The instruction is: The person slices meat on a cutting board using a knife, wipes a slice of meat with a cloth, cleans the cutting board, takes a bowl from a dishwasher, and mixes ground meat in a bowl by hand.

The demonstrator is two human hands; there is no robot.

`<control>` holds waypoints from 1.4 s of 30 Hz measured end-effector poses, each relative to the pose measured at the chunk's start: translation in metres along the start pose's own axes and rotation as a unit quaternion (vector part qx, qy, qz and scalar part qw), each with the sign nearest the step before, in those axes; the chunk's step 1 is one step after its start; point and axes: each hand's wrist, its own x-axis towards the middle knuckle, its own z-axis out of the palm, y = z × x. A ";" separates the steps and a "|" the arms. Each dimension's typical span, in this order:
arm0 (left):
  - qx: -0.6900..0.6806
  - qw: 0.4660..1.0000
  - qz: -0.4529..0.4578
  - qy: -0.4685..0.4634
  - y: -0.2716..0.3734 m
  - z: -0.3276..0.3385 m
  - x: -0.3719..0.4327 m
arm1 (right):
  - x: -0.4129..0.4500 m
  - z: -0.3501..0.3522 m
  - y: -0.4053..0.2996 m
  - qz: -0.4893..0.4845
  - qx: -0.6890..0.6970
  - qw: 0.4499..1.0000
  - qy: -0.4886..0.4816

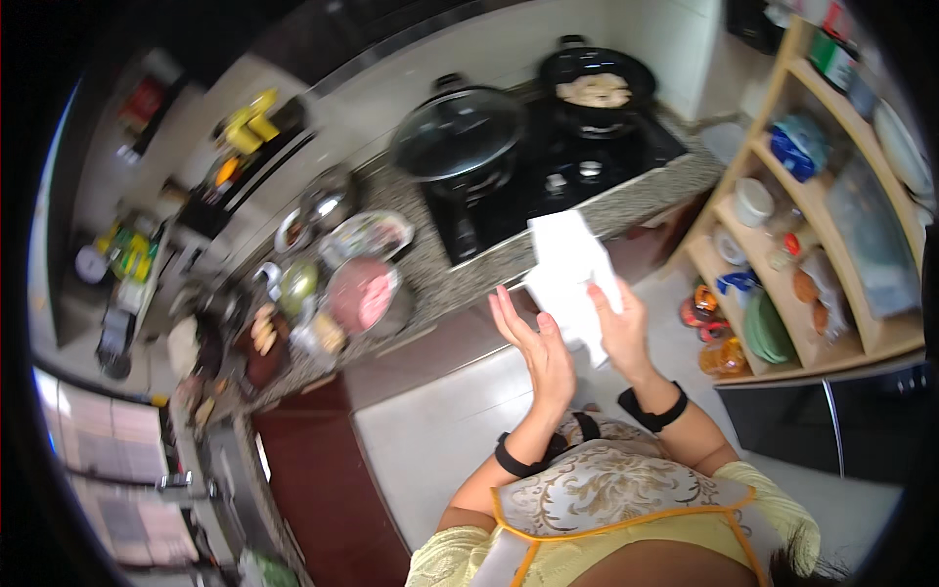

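Observation:
My right hand (622, 326) grips a white paper towel or thin cloth (568, 271) between thumb and fingers, in front of the hob's edge. Just left of it, my left hand (539, 356) is raised with its fingers apart, near the lower edge of the white sheet; whether it touches the sheet is not clear. Beyond the hands, a black pan with a glass lid (462, 136) sits on the black gas hob (513, 213). A second black pan (634, 81) on the right of the hob holds pale food pieces (594, 90).
Along the granite counter (440, 293), left of the hob, stand a bowl of pink meat (374, 293), a patterned plate (392, 227), a metal lidded pot (330, 198) and a green round item (298, 287). A wooden shelf unit (741, 169) with containers and green plates (766, 330) rises at right.

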 end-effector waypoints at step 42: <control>-0.676 0.702 -0.223 0.016 -0.201 -0.627 0.120 | -0.119 0.602 0.105 0.023 -0.121 0.885 -0.449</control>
